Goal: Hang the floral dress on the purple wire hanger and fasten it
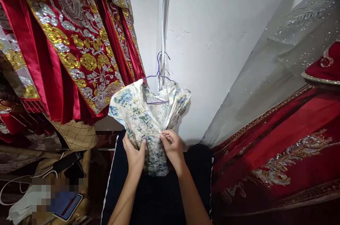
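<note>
A small white garment with a blue and green flower print [145, 115] hangs on a purple wire hanger [158, 76] in front of a white wall. My left hand [135, 156] grips the cloth low on its left side. My right hand [173, 147] pinches the gathered fabric at the middle right, fingers closed on it. The lower end of the garment hangs bunched between my two hands, above my dark lap.
Red robes with gold and silver embroidery [71, 40] hang close at upper left. A sheer sequinned veil [268, 76] and more red embroidered cloth [278, 157] fill the right. At lower left lie a phone [67, 205], white cables and a quilted beige item [77, 134].
</note>
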Demonstrator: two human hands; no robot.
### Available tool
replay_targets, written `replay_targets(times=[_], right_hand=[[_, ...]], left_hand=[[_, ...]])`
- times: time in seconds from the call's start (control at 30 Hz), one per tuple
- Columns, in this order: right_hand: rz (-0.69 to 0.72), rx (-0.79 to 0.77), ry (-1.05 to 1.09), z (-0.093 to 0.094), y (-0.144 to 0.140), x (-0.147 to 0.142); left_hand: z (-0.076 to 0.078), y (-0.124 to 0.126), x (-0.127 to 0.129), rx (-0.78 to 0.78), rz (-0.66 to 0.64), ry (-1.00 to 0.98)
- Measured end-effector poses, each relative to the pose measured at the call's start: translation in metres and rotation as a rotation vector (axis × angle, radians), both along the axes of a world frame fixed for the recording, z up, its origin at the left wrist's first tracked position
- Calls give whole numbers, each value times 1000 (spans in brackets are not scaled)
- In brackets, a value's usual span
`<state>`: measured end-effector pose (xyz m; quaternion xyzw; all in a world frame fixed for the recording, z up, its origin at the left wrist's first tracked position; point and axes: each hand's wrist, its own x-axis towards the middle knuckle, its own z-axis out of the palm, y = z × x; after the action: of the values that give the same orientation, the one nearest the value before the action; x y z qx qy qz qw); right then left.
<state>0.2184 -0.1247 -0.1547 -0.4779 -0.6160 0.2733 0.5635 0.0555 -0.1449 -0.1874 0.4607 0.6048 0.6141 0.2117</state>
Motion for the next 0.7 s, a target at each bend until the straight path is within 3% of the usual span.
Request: replay_targets(times=[0.07, 0.1, 0.23, 0.3, 0.53, 0.6, 0.7], right_hand=[[-17, -2, -29, 3, -3, 2], [-22, -6, -38, 5, -4, 3], [27, -95, 40, 12, -7, 3], [78, -148, 104, 14, -10, 2], [116, -249, 534, 26, -1, 3], [115, -204, 597, 43, 13, 2], [144, -72, 578, 84, 45, -1]], left_hand=[[-1, -5, 15, 93, 64, 138], [0, -5, 22, 126, 26, 176], [7, 9, 46, 148, -401, 176], [10, 18, 52, 119, -534, 150], [12, 14, 54, 60, -583, 149], [11, 13, 52, 56, -572, 177], [8, 19, 52, 62, -571, 221]])
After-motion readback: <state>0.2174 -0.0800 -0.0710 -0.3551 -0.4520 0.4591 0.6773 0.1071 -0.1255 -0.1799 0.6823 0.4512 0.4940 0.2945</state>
